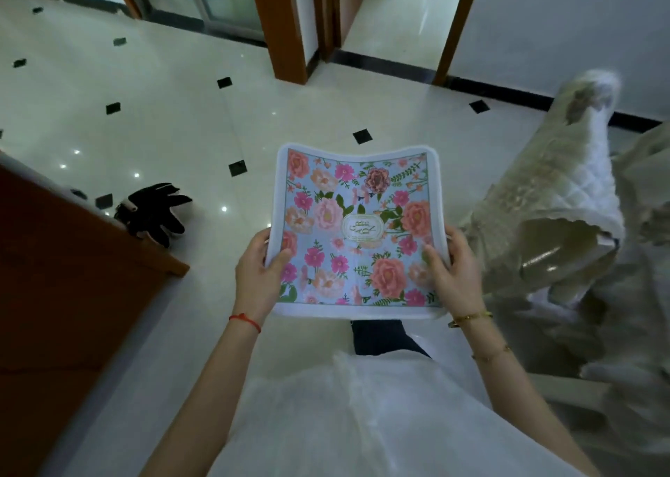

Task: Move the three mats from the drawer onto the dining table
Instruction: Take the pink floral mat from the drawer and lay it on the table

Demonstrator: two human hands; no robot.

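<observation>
1. Mat [353,230]: floral print, white border; held level in the air above the tiled floor [163,124], in front of the person.
2. Left hand [259,275]: grip closed on the mat's left edge, thumb on top.
3. Right hand [453,273]: grip closed on the mat's right edge, thumb on top.
4. Handling, judged: light and soft; the far edge sags between its corners, so support at both side edges is advised.
5. Whether further mats lie beneath cannot be told.
6. Drawer and tabletop: not identified in view.
</observation>
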